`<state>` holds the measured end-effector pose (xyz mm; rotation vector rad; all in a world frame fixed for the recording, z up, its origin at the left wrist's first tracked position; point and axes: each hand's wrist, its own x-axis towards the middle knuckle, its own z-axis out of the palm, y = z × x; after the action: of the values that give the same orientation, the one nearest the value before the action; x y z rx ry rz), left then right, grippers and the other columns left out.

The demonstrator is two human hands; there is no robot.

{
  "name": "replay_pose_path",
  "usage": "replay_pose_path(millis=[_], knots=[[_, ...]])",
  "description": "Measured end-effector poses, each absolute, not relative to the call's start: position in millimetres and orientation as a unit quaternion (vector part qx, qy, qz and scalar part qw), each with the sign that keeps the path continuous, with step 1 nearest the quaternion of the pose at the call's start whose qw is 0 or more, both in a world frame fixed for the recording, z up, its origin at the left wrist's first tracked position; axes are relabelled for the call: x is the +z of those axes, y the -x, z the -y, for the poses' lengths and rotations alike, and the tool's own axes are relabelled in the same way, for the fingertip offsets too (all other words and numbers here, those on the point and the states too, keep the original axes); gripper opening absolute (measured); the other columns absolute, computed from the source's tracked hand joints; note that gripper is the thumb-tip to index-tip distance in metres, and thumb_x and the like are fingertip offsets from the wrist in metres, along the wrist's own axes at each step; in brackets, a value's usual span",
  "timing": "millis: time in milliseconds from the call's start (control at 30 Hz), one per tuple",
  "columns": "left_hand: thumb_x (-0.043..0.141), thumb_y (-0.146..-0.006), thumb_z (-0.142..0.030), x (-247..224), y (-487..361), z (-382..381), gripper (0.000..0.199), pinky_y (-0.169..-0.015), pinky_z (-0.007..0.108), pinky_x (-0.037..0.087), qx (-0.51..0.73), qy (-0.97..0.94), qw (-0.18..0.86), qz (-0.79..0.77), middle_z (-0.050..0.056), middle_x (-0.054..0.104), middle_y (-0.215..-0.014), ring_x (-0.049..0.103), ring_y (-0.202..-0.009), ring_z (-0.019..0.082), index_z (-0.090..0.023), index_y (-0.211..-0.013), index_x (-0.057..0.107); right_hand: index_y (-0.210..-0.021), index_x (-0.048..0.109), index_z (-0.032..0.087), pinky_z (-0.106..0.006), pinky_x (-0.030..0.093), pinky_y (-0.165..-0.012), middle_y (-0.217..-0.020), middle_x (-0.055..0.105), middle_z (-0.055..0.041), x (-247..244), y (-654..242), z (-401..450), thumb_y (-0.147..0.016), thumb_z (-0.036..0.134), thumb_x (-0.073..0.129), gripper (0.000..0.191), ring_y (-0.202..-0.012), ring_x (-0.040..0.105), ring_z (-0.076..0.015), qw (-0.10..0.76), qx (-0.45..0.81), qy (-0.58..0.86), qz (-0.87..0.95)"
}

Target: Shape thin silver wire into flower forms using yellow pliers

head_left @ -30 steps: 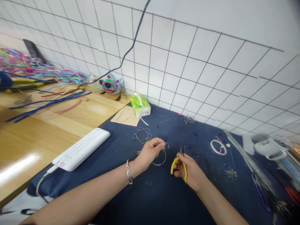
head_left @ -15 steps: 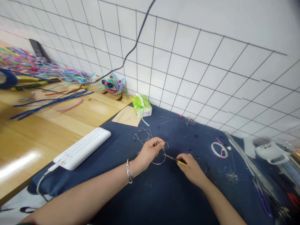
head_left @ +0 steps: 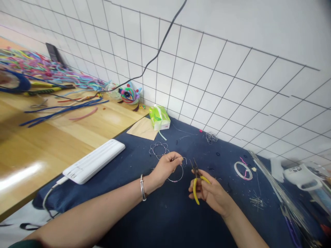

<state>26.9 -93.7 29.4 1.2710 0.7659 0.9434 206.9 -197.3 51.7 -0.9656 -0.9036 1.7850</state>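
Observation:
Pinched between the fingers of my left hand is a thin wire ring with small pink beads at its lower edge. A short bent wire end sticks up beside the fingertips. My right hand holds yellow-handled pliers, whose handles are spread and whose narrow jaws point up, slightly apart, right of the ring and not touching it. Behind my left hand, a flower-shaped wire piece with beads lies on the dark blue cloth.
A white power bank with a cable lies at left. Behind are a green tissue pack and brown paper. At right are a tape roll, long wires and a white cup. Colourful pipe cleaners cover the back left.
The pliers have moved away from the ring and turned upright, with their handles now spread. My right hand has turned and opened up around them. My left hand still holds the ring.

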Motion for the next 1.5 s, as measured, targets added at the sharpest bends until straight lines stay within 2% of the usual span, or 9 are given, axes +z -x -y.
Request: replay_pose_path(millis=[167, 233, 333, 400, 567, 667, 767, 967, 1500], knots=[[0.053, -0.079, -0.037, 27, -26, 92, 0.023, -0.045, 0.017, 0.027, 0.411, -0.556, 0.639, -0.337, -0.006, 0.040, -0.053, 0.033, -0.046, 0.005, -0.015, -0.077, 0.055, -0.128, 0.032, 0.025, -0.034, 0.045, -0.067, -0.096, 0.055, -0.0082, 55, -199, 204, -0.083, 0.030, 0.052, 0.050, -0.085, 0.056, -0.0197, 0.450, 0.741, 0.352, 0.352], [0.053, -0.079, -0.038, 27, -25, 92, 0.024, -0.045, 0.017, 0.028, 0.407, -0.558, 0.639, -0.338, -0.006, 0.040, -0.052, 0.033, -0.045, 0.005, -0.015, -0.077, 0.055, -0.128, 0.033, 0.023, -0.030, 0.043, -0.066, -0.091, 0.054, -0.0068, 55, -197, 206, -0.082, 0.033, 0.053, 0.051, -0.078, 0.055, -0.0154, 0.453, 0.726, 0.358, 0.373], [0.052, -0.079, -0.040, 28, -24, 90, 0.025, -0.045, 0.017, 0.029, 0.404, -0.566, 0.632, -0.341, -0.005, 0.041, -0.053, 0.033, -0.045, 0.005, -0.015, -0.077, 0.056, -0.124, 0.040, 0.021, -0.032, 0.043, -0.070, -0.088, 0.051, -0.0050, 52, -198, 206, -0.084, 0.039, 0.049, 0.045, -0.076, 0.052, -0.0140, 0.420, 0.663, 0.423, 0.452], [0.052, -0.080, -0.040, 29, -24, 89, 0.025, -0.045, 0.018, 0.030, 0.406, -0.578, 0.616, -0.349, -0.004, 0.044, -0.056, 0.035, -0.046, 0.005, -0.016, -0.077, 0.056, -0.121, 0.043, 0.022, -0.035, 0.043, -0.075, -0.091, 0.051, -0.0053, 49, -202, 203, -0.084, 0.041, 0.047, 0.042, -0.081, 0.051, -0.0160, 0.366, 0.550, 0.513, 0.549], [0.050, -0.081, -0.033, 33, -21, 87, 0.019, -0.052, 0.019, 0.036, 0.421, -0.668, 0.484, -0.378, -0.002, 0.051, -0.064, 0.044, -0.056, 0.009, -0.017, -0.078, 0.059, -0.116, 0.050, 0.018, -0.043, 0.037, -0.085, -0.100, 0.049, -0.0110, 44, -217, 195, -0.083, 0.042, 0.046, 0.041, -0.096, 0.046, -0.0238, 0.249, 0.076, 0.638, 0.725], [0.048, -0.082, -0.026, 37, -19, 89, 0.015, -0.063, 0.023, 0.040, 0.427, -0.740, 0.373, -0.363, 0.001, 0.057, -0.072, 0.051, -0.067, 0.012, -0.018, -0.080, 0.061, -0.115, 0.051, 0.016, -0.040, 0.040, -0.079, -0.094, 0.049, -0.0116, 50, -222, 196, -0.084, 0.039, 0.046, 0.040, -0.090, 0.047, -0.0234, 0.189, -0.035, 0.627, 0.755], [0.046, -0.083, -0.023, 40, -17, 92, 0.015, -0.069, 0.024, 0.041, 0.411, -0.785, 0.314, -0.341, 0.002, 0.060, -0.079, 0.055, -0.074, 0.013, -0.019, -0.084, 0.061, -0.112, 0.053, 0.016, -0.036, 0.041, -0.074, -0.089, 0.050, -0.0105, 57, -220, 199, -0.085, 0.037, 0.044, 0.035, -0.084, 0.048, -0.0215, 0.152, -0.059, 0.619, 0.768], [0.044, -0.084, -0.022, 40, -19, 96, 0.016, -0.070, 0.024, 0.043, 0.373, -0.823, 0.280, -0.326, 0.003, 0.061, -0.081, 0.055, -0.075, 0.014, -0.021, -0.085, 0.061, -0.105, 0.056, 0.018, -0.031, 0.041, -0.069, -0.083, 0.050, -0.0085, 58, -217, 200, -0.087, 0.036, 0.042, 0.030, -0.078, 0.048, -0.0190, 0.132, -0.066, 0.615, 0.774], [0.042, -0.086, -0.022, 36, -22, 98, 0.019, -0.070, 0.025, 0.042, 0.356, -0.838, 0.276, -0.308, 0.004, 0.060, -0.079, 0.055, -0.075, 0.014, -0.020, -0.085, 0.061, -0.100, 0.058, 0.018, -0.026, 0.039, -0.062, -0.077, 0.054, -0.0068, 51, -219, 201, -0.088, 0.036, 0.041, 0.028, -0.071, 0.052, -0.0162, 0.108, -0.080, 0.616, 0.776]])
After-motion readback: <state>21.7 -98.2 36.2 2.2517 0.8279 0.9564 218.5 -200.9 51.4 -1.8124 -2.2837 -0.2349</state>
